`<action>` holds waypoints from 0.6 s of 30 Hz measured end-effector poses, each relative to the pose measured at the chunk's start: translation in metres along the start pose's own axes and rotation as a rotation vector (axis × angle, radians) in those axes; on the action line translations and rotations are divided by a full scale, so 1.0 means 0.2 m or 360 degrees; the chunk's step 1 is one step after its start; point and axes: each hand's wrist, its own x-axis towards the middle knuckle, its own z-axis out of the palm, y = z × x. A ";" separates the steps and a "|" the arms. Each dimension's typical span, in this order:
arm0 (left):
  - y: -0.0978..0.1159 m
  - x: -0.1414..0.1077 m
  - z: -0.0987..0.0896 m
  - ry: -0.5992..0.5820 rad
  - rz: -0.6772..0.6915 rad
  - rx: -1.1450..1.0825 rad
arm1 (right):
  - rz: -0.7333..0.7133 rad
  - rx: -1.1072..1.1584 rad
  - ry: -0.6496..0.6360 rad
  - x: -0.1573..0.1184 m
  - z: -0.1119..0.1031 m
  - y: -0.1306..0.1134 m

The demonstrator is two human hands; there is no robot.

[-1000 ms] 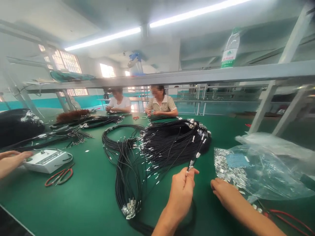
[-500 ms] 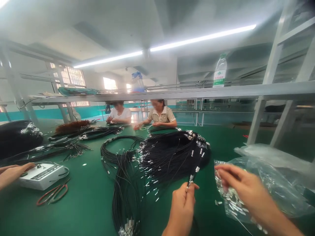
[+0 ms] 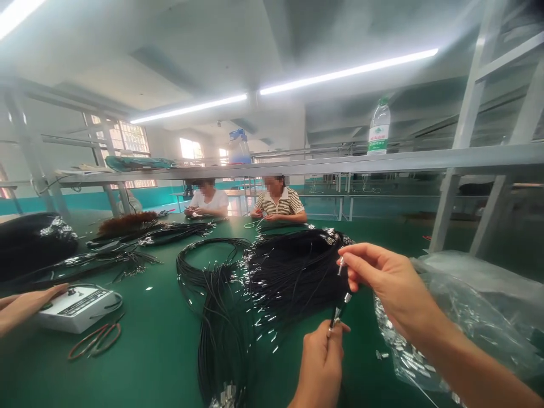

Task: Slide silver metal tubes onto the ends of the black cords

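Observation:
My left hand (image 3: 321, 360) is closed around several black cords (image 3: 342, 303), whose silver metal ends stick up past the thumb. Just above them, my right hand (image 3: 385, 275) pinches a small silver metal sleeve (image 3: 341, 262) between thumb and forefinger. Whether a cord end sits inside that sleeve I cannot tell. Behind both hands lies a large heap of black cords (image 3: 293, 272) with silver tips. Beside my right forearm is a clear plastic bag (image 3: 408, 362) of loose silver sleeves, and two or so lie on the green table (image 3: 157, 362) next to it.
Looped black cords (image 3: 212, 317) lie left of my hands. Farther left, another person's hand (image 3: 32, 306) touches a white control box (image 3: 79, 309) near a reddish cable (image 3: 96, 343). Two people sit across the table, beyond a raised shelf (image 3: 297, 168) holding a bottle (image 3: 379, 127).
My right hand has come up and left from the bag of sleeves to the cord ends, bringing a small silver sleeve. My left hand keeps its grip on the cords.

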 end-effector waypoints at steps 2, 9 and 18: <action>-0.01 0.00 0.00 0.0009 0.0013 0.0001 | -0.0033 -0.0108 -0.0042 0.00 0.00 0.00; 0.00 -0.01 0.00 0.0011 0.0026 -0.0039 | -0.0203 -0.0644 -0.0090 -0.07 0.00 0.05; 0.01 -0.03 0.01 -0.0017 0.0005 -0.0096 | -0.0168 -0.0731 -0.0197 -0.02 0.00 -0.04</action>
